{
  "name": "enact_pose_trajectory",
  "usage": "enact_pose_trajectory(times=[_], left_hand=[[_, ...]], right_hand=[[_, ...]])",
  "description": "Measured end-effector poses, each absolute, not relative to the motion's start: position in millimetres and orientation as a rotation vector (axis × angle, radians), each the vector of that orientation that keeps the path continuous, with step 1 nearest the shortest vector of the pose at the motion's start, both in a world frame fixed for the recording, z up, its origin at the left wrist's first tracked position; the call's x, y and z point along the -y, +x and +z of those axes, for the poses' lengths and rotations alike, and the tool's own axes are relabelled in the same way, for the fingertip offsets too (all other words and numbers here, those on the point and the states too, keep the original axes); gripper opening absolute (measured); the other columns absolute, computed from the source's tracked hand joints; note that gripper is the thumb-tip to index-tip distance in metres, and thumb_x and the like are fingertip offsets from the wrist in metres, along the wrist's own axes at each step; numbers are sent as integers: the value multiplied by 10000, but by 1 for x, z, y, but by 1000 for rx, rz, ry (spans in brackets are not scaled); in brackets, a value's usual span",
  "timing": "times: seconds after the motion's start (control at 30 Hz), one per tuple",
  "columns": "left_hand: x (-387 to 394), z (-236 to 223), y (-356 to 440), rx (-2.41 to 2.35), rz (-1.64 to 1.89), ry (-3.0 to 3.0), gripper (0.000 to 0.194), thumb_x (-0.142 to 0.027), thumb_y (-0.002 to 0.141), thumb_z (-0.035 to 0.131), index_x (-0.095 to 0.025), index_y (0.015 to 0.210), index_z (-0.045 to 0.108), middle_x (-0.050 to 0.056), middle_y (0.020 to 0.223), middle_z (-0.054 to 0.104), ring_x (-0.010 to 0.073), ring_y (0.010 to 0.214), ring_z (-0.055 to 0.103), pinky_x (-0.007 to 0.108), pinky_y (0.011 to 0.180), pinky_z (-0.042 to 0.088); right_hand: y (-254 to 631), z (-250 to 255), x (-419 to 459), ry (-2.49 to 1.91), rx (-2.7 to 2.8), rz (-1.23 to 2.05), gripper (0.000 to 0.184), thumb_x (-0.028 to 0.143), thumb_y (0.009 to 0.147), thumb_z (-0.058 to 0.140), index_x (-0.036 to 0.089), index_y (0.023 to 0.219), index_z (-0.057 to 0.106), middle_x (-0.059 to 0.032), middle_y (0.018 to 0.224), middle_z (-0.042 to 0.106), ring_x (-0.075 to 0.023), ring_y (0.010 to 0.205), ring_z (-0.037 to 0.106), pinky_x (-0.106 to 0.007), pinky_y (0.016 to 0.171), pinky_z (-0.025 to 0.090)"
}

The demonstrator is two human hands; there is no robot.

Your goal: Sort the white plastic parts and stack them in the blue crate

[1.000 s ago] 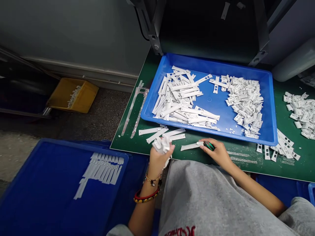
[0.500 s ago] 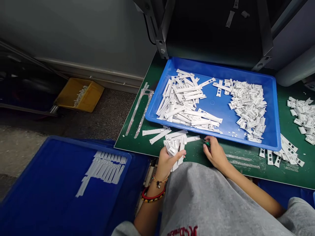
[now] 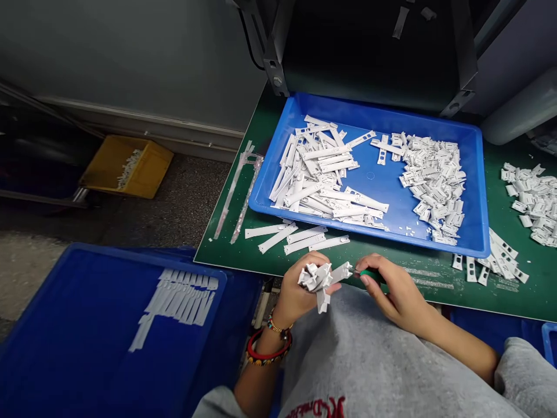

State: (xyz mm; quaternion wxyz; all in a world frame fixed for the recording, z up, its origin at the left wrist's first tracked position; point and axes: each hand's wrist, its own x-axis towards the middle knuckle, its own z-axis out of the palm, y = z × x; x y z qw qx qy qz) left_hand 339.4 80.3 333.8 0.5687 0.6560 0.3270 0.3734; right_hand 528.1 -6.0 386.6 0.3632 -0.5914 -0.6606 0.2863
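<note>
My left hand [image 3: 296, 288] is closed round a bundle of white plastic strips [image 3: 314, 277], their ends facing up. One white strip [image 3: 341, 271] sticks out of the bundle to the right. In my closed right hand [image 3: 395, 290] is a small green-handled tool [image 3: 371, 275]. Its thin metal tip is at the end of that strip; whether they touch I cannot tell. Most of the tool is hidden by my fingers. Just beyond my hands, several loose white strips [image 3: 304, 238] lie on the green tabletop [image 3: 272, 258].
A blue tray [image 3: 369, 235] holds long strips on the left and a heap of small clips [image 3: 435, 180] on the right. More clips [image 3: 535, 203] and strips [image 3: 505, 261] lie at right. A blue crate [image 3: 78, 325] with rowed strips and a yellow bin [image 3: 152, 174] are at left.
My left hand has turned the bundle, and one strip now points right. My right hand has brought the tool down to that strip's end. The whole view has shifted slightly.
</note>
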Motion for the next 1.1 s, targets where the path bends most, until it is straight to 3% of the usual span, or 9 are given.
enact_pose_trajectory(times=[0.37, 0.93, 1.1], left_hand=[[-83, 341, 336, -726, 833, 1684, 201, -231, 702, 802, -194, 775, 619, 50, 757, 690, 185, 674, 656, 301, 624, 530], [-74, 332, 325, -633, 776, 1794, 104, -178, 785, 740, -193, 785, 636, 46, 827, 665, 153, 702, 627, 271, 636, 500], [-74, 329, 324, -603, 787, 1798, 107, -145, 778, 733, -193, 806, 641, 37, 833, 658, 147, 698, 619, 266, 635, 495]], right_hand=[[544, 396, 7, -1487, 1754, 1056, 145, 252, 1002, 432, 228, 1094, 542, -49, 954, 670, -152, 800, 640, -264, 698, 519], [530, 374, 15, -1541, 1672, 873, 98, 254, 989, 491, 227, 1066, 545, -64, 979, 655, -177, 904, 647, -293, 763, 535], [528, 371, 12, -1670, 1633, 740, 199, 245, 991, 448, 220, 1175, 518, -91, 1037, 667, -202, 927, 652, -322, 788, 526]])
